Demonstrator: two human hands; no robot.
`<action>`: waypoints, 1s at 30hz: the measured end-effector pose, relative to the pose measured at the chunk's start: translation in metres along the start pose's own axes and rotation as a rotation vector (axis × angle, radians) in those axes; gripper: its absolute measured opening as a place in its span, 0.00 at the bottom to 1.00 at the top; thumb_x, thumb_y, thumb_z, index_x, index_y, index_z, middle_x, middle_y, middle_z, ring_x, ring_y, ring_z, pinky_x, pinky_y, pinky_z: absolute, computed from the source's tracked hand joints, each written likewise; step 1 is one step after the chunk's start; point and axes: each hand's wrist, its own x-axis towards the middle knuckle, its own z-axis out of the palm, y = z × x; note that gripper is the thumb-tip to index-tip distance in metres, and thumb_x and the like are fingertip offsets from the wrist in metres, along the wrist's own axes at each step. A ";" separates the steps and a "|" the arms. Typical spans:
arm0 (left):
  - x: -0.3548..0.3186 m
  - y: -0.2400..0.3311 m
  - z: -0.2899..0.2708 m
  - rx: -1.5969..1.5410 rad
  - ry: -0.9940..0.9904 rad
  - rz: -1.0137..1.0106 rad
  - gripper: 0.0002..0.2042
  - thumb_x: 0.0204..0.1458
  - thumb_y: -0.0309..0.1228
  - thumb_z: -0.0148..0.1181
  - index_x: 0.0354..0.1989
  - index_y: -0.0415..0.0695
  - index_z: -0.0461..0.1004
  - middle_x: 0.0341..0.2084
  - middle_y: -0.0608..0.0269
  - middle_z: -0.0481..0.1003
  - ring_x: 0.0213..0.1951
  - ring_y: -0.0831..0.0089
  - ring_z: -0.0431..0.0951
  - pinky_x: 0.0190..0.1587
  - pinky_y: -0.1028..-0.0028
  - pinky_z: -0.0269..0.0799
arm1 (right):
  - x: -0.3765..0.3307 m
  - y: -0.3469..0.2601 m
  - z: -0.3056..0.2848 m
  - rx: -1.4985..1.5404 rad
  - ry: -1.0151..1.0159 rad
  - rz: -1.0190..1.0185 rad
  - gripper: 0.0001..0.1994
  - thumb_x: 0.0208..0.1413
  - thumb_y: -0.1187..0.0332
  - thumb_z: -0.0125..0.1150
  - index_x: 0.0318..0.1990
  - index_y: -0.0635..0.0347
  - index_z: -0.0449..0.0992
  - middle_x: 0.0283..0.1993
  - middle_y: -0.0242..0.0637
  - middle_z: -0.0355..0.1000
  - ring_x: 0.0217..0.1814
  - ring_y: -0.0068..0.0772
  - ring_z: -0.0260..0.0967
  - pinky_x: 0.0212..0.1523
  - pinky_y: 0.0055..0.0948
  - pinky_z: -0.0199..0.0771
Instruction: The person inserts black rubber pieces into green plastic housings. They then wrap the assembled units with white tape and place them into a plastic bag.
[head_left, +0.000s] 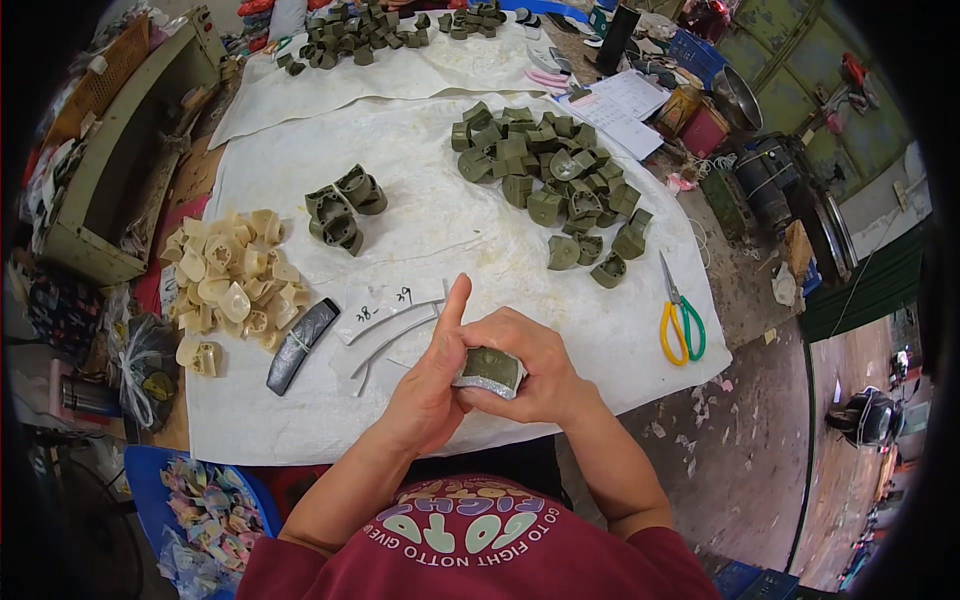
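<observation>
Above the table's near edge, my right hand (540,362) is closed round an olive-green shoe heel (487,362). Its hollow-looking face is turned up, and a silvery covering (492,387) wraps its near edge. My left hand (428,385) presses on the heel's left side, with one digit stretched upward and the other fingers partly hidden. Just beyond the left hand lie curved pale strips (385,342) and a clear sheet with handwriting. A dark curved bundle (303,345) rests farther left. Several olive-green heels (340,208) stand grouped past the strips.
Cream heels (225,275) are heaped at left, green heels (545,165) at right, with more green ones (360,35) at the far end. Scissors (676,299) lie near the right edge of the white sheet (420,150). A blue bin (145,480) of scraps stands lower left.
</observation>
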 end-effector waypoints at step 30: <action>0.003 -0.019 -0.005 0.290 0.297 0.384 0.19 0.64 0.39 0.46 0.56 0.38 0.70 0.41 0.65 0.74 0.40 0.80 0.72 0.41 0.79 0.71 | -0.008 -0.010 0.042 0.710 0.286 0.682 0.21 0.67 0.59 0.45 0.60 0.64 0.67 0.48 0.27 0.69 0.36 0.13 0.62 0.33 0.15 0.61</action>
